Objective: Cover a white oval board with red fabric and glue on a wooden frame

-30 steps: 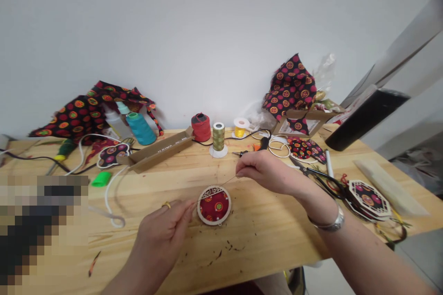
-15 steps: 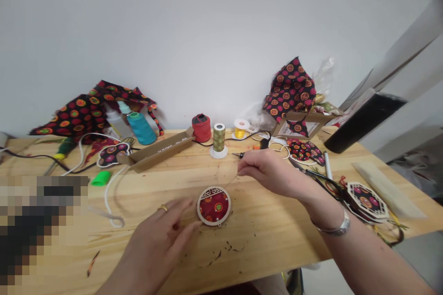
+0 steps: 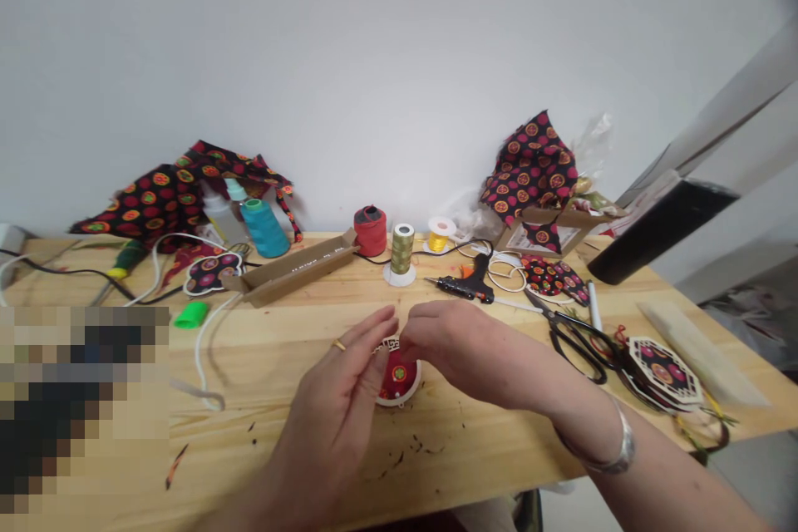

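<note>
A round wooden-framed ornament (image 3: pixel 400 378) with red patterned cloth lies on the wooden table (image 3: pixel 499 424) in front of me. My left hand (image 3: pixel 340 403), with a ring on one finger, reaches over the ornament's left side. Its fingers are stretched out and lie against the ornament's upper edge. My right hand (image 3: pixel 452 345), with a silver bangle at the wrist, comes in from the right. Its fingertips are pinched together at the top of the ornament and meet the left fingertips. What they pinch is hidden.
Behind stand spools of red (image 3: pixel 370 231), green-gold (image 3: pixel 402 247), yellow (image 3: pixel 438 237) and teal (image 3: pixel 264 227) thread. A glue gun (image 3: pixel 467 286), scissors (image 3: pixel 570 331) and an octagonal ornament (image 3: pixel 664 370) lie to the right. A cardboard tray (image 3: pixel 293 270), white cord (image 3: pixel 203 349) and patterned cloth (image 3: pixel 168 195) are at the left.
My right hand came down and left from mid-table to the ornament's top. My left hand moved up and right over the ornament. The view shifted slightly.
</note>
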Motion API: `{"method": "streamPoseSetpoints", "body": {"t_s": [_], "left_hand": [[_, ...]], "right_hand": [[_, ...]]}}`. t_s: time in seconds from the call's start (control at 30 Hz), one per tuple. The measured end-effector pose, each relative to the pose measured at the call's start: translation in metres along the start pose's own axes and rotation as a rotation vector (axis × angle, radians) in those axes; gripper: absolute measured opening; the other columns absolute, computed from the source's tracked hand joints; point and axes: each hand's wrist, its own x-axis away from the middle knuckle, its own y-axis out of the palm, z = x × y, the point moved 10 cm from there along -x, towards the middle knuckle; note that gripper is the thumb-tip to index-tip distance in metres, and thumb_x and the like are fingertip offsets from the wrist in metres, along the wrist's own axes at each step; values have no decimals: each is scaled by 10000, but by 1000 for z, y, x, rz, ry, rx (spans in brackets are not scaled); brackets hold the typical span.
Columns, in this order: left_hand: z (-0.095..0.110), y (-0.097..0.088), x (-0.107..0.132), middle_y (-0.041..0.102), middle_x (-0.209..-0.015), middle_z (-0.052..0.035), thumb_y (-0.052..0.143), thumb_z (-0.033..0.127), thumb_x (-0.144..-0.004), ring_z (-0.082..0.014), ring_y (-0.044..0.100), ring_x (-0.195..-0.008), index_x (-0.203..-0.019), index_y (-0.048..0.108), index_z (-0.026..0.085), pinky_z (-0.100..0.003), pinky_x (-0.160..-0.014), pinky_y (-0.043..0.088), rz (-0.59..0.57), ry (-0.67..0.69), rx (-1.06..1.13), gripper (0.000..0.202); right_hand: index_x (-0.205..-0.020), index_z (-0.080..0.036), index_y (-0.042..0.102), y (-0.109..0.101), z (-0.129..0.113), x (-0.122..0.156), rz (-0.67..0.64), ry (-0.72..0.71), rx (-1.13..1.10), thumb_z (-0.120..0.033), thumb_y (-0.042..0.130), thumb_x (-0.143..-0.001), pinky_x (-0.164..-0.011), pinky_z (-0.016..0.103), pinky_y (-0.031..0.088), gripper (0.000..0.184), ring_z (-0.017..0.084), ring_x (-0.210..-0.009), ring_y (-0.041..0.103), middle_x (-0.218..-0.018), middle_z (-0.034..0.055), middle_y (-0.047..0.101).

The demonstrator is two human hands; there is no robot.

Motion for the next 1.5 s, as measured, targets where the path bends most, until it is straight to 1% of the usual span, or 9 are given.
{"method": "streamPoseSetpoints", "body": {"t_s": [0.17,0.23,0.33,0.47,0.8,1.0,1.17,1.37,1.5], "left_hand": [[-2,-34,-1,524,-1293,-7,577,224,-823,-233,513,-1162,-774,652,243,-395,-1019,372,221,57,-115,92],[2,-37,1,482,-1332,-28,617,218,-790,-255,470,-1209,-861,631,238,-422,-1033,357,275,99,-69,75],[-7,-4,-3,529,-1298,-54,534,243,-857,-225,492,-1191,-1200,507,269,-401,-1000,400,46,-24,201,344],[-18,37,3,666,-1023,-31,479,344,-887,-179,619,-907,-1210,519,262,-295,-792,498,-220,-270,465,335],[-40,43,8,531,-523,61,551,340,-801,-93,377,-447,-924,705,203,-216,-465,331,-191,-544,466,239],[-48,46,10,628,-602,17,624,343,-723,-154,549,-624,-803,737,197,-241,-618,421,-162,-601,532,202],[-56,47,17,557,-524,43,641,388,-711,-77,385,-443,-674,717,189,-188,-427,286,-139,-681,504,216],[-67,45,24,495,-456,57,688,414,-675,-58,294,-408,-761,745,189,-178,-370,172,-85,-732,568,247],[-73,39,24,461,-419,67,740,403,-610,-56,298,-406,-739,748,172,-173,-382,202,-1,-753,643,264]], "right_hand": [[-826,-148,631,-6,10,7,44,58,-33,1,482,-830,-648,200,414,211,107,-734,554,-830,28,604],[-813,-139,624,-5,8,7,39,46,-16,-2,488,-828,-624,198,406,193,102,-701,544,-799,23,592],[-799,-131,613,1,-2,3,29,-10,17,-5,514,-815,-617,198,398,161,100,-684,529,-782,19,585],[-795,-135,597,10,-4,0,21,-28,26,-1,545,-788,-636,195,393,143,100,-705,520,-811,15,588],[-774,-150,567,16,0,0,20,-31,112,13,521,-774,-584,190,345,170,91,-654,465,-757,-4,548],[-772,-146,553,16,6,1,22,-23,139,-1,507,-798,-592,206,350,155,102,-666,475,-757,2,551],[-799,-156,561,12,11,4,60,-20,133,-39,515,-828,-602,209,359,129,106,-686,492,-782,2,560],[-841,-161,604,1,30,17,174,156,11,-128,455,-889,-657,224,414,160,122,-726,545,-819,25,598],[-824,-190,629,5,88,64,232,549,145,-218,464,-889,-715,241,443,179,156,-782,594,-827,28,645]]}}
